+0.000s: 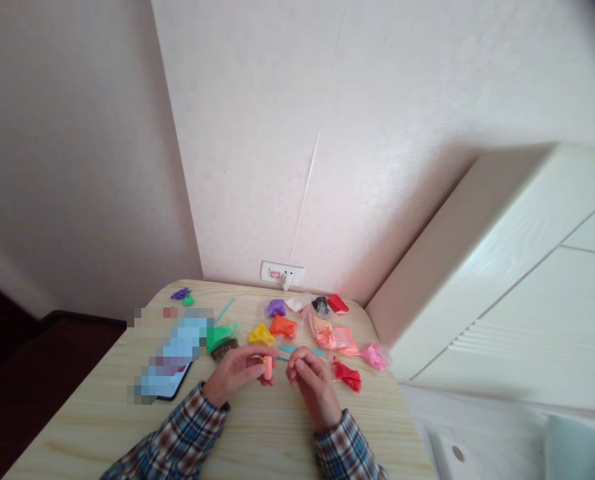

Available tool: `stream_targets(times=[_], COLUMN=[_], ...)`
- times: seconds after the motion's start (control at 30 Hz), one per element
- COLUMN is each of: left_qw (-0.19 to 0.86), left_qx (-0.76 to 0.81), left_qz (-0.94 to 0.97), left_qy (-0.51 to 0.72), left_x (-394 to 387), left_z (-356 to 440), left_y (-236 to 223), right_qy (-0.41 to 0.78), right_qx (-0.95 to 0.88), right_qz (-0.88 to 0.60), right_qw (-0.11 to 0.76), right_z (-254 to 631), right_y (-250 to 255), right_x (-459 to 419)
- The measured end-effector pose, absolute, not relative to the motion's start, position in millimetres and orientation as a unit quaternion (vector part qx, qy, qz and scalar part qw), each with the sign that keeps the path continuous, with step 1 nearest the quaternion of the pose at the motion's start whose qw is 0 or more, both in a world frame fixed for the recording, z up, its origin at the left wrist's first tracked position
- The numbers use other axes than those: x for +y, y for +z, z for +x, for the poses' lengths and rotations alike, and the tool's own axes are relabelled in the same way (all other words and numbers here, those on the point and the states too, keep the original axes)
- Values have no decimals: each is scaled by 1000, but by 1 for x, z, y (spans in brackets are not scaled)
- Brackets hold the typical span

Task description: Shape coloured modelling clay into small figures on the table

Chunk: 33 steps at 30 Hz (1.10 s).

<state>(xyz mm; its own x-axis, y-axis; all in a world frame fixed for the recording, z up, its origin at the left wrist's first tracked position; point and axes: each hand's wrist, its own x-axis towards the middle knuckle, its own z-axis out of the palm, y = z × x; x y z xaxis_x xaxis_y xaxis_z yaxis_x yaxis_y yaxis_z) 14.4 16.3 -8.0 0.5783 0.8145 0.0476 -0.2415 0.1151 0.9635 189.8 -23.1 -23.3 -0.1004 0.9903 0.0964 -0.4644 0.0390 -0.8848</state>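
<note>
Over the near middle of the table, my left hand (242,370) pinches a small salmon-pink piece of modelling clay (268,368) with a yellow bit at its upper left. Close by on the right, my right hand (311,380) has its thumb and fingertips pressed together; whatever is between them is too small to make out. The hands are apart. Beyond them lie bags of soft clay: yellow (262,335), orange (283,327), green (222,335) and peach (323,331). A red clay bag (347,375) sits right of my right hand, and blue strips (302,350) lie just behind the fingers.
A phone (180,383), partly blurred out, lies at the left. Purple and green clay pieces (181,294) are at the far left corner. Purple (276,307), black (321,305) and pink (376,356) bags lie farther back and right. A wall socket (282,273) is behind the table; a white cabinet (507,267) stands right.
</note>
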Motion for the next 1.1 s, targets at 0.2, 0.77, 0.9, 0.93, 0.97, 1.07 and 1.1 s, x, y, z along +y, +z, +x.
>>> stream_targets(times=[0.2, 0.77, 0.9, 0.93, 0.97, 1.07, 1.1], left_qw=[714, 722, 706, 695, 686, 672, 668], left_qx=[254, 291, 309, 312, 314, 325, 332], left_qz=[532, 491, 516, 529, 541, 562, 565], left_qy=[377, 391, 375, 373, 370, 357, 353], left_x=[14, 10, 11, 12, 14, 16, 17], left_z=[17, 21, 17, 15, 12, 7, 7], left_y=[-7, -8, -6, -5, -4, -3, -3], right_qy=[592, 628, 629, 628, 627, 627, 627], right_qx=[-392, -361, -368, -369, -370, -371, -374], right_qz=[-336, -353, -350, -351, -353, -355, -356], right_qw=[619, 592, 589, 588, 588, 586, 584], right_z=[193, 187, 188, 188, 189, 190, 190], right_y=[-23, -25, -26, -25, -25, -24, -25], right_x=[-23, -17, -17, -17, -17, -16, -16])
